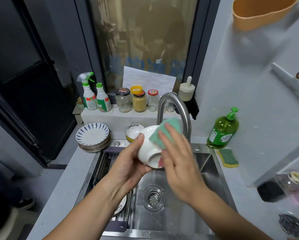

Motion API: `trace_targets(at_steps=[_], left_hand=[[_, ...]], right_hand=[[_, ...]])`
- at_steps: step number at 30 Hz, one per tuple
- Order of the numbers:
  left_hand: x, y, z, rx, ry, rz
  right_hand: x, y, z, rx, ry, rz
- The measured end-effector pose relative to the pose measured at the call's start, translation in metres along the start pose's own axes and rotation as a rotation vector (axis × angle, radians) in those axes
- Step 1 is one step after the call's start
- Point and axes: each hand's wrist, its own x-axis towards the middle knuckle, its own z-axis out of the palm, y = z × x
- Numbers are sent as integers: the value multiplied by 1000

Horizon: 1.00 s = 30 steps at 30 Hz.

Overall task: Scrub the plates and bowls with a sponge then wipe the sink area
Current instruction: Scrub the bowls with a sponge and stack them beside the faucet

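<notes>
Bowl (148, 148) and sponge (170, 125) before faucet (169, 95) — plates (93, 134) beside.

The small bowl (134, 134) carries "DUCK STYLE" printed along its inner rim.

A pale grey surface (62, 187) runs around a steel sink (212, 170) set into it. At the back left corner stands a stack of plates (92, 135), the top one patterned with blue leaves. Just right of it, behind the sink, sits a bowl (134, 131) with a yellow outside. On the right side, a green soap bottle (222, 130) stands against the wall, with a yellow-green sponge (228, 157) lying just in front of it. Nearer, a black object (270, 192) and a steel scourer (292, 226) rest near the right edge.
</notes>
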Motion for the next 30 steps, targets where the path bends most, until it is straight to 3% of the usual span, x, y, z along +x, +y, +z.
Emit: trace_targets(at_steps=[2, 3, 5, 8, 11, 15, 20, 23, 27, 30], left_hand=[[-1, 3, 2, 20, 23, 31], [-1, 4, 3, 51, 24, 38], [-1, 4, 6, 106, 13, 32], [0, 3, 10, 190, 6, 75], [2, 1, 8, 71, -8, 93], [3, 2, 11, -190, -70, 70], [2, -11, 5, -265, -151, -53], [1, -6, -6, -28, -192, -116], [4, 7, -11, 404, -152, -24], [8, 10, -3, 506, -135, -30]], right_hand=[[3, 4, 1, 275, 82, 228], [4, 2, 2, 317, 111, 241], [5, -4, 4, 248, 89, 145], [18, -9, -2, -61, 12, 2], [27, -6, -6, 72, 18, -21], [19, -2, 3, 430, 132, 182], [7, 2, 15, 428, 212, 198], [16, 13, -4, 390, 136, 181], [28, 26, -28, 277, -146, 150], [35, 29, -33, 216, -225, 128]])
